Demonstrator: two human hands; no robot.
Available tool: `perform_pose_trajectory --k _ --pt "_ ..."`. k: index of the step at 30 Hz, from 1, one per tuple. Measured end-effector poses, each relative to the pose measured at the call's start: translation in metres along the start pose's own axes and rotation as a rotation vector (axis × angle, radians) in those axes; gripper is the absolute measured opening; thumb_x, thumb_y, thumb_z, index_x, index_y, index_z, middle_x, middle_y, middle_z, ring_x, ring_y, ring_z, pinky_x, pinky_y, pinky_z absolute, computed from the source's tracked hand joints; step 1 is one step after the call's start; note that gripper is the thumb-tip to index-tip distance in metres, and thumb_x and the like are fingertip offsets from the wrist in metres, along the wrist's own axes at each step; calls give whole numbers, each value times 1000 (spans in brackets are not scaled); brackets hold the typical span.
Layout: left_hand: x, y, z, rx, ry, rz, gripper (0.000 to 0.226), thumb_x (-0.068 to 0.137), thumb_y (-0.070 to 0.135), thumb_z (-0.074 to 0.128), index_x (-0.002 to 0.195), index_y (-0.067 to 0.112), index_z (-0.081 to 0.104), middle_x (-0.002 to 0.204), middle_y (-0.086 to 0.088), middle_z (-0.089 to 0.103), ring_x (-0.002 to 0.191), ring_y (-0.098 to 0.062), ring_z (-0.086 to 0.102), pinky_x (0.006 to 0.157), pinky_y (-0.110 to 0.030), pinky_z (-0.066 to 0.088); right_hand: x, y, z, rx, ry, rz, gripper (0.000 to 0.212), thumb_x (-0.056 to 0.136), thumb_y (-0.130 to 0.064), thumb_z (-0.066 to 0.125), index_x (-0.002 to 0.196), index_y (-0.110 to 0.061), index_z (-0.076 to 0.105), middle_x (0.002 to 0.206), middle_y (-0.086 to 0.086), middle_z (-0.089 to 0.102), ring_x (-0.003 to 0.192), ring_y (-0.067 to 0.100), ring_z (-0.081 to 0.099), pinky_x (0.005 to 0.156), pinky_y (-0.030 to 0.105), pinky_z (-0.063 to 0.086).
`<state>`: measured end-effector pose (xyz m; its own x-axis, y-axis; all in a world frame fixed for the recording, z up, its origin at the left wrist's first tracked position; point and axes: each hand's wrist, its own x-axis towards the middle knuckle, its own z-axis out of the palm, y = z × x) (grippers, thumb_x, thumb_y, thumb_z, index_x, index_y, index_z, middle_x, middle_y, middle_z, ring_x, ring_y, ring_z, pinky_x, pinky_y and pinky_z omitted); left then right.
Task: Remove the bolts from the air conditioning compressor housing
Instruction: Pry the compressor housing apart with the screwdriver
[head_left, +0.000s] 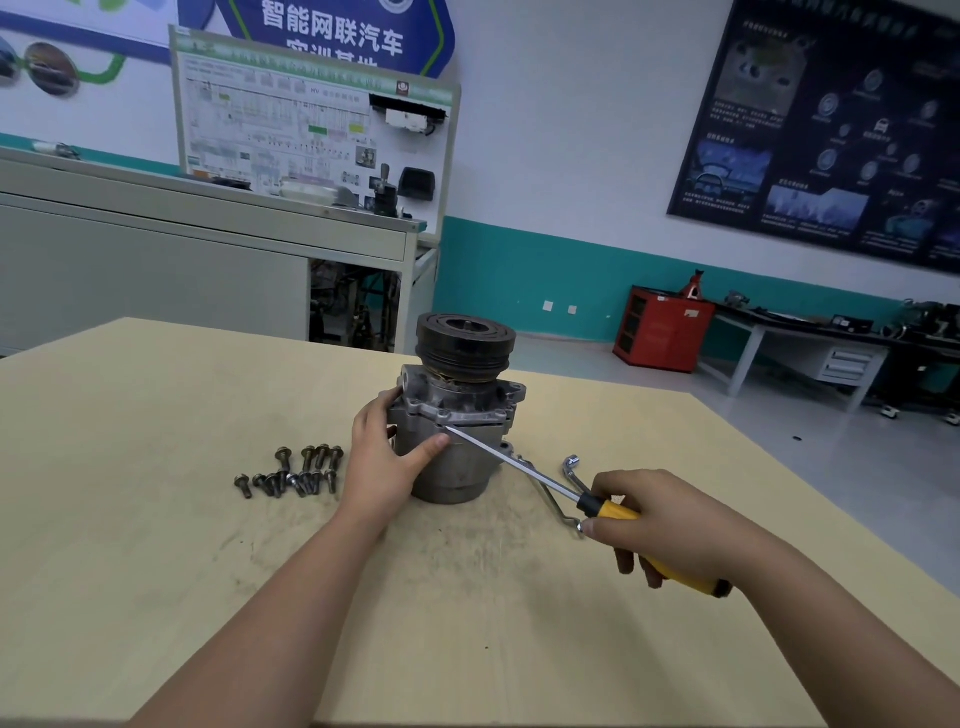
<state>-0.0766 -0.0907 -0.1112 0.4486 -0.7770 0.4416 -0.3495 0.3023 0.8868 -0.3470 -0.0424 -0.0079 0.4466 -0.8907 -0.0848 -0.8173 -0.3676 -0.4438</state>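
Compressor (460, 415) upright mid-surface (156, 519), left hand (387, 457) gripping its housing. Right hand (670, 525) holds screwdriver (519, 465), tip at housing seam. Removed bolts (291, 473) lie left of it.

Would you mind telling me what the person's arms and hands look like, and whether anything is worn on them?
The left hand and right hand are bare: no gloves, and no ring, watch or bracelet shows. The left arm and right arm are uncovered down to the frame's lower edge; no sleeve is in view.
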Motion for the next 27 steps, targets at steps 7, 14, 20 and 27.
perform_pose_trajectory --k 7,14,20,27 --pt "0 0 0 -2 2 8 76 75 34 78 140 28 38 141 -1 36 125 -19 46 107 -43 40 4 2 4 50 -57 53 22 91 -36 54 85 -15 55 51 -5 58 41 13 52 48 21 44" --pt "0 0 0 2 7 12 76 75 34 78 139 27 38 141 -1 37 124 -19 46 106 -44 41 0 0 12 -4 15 41 25 92 -37 53 76 -18 51 55 -4 56 38 11 50 47 19 44" --pt "0 1 0 23 5 17 78 75 34 78 141 25 37 138 1 39 120 -17 48 103 -43 42 -3 -4 22 -42 90 49 21 93 -39 52 81 -21 54 61 -2 53 34 3 44 45 20 43" --pt "3 3 -4 133 4 44 81 74 41 77 141 22 36 134 5 44 122 -20 43 104 -47 39 -5 -7 24 -102 129 64 26 92 -42 52 88 -17 57 64 -3 49 41 8 46 49 26 43"
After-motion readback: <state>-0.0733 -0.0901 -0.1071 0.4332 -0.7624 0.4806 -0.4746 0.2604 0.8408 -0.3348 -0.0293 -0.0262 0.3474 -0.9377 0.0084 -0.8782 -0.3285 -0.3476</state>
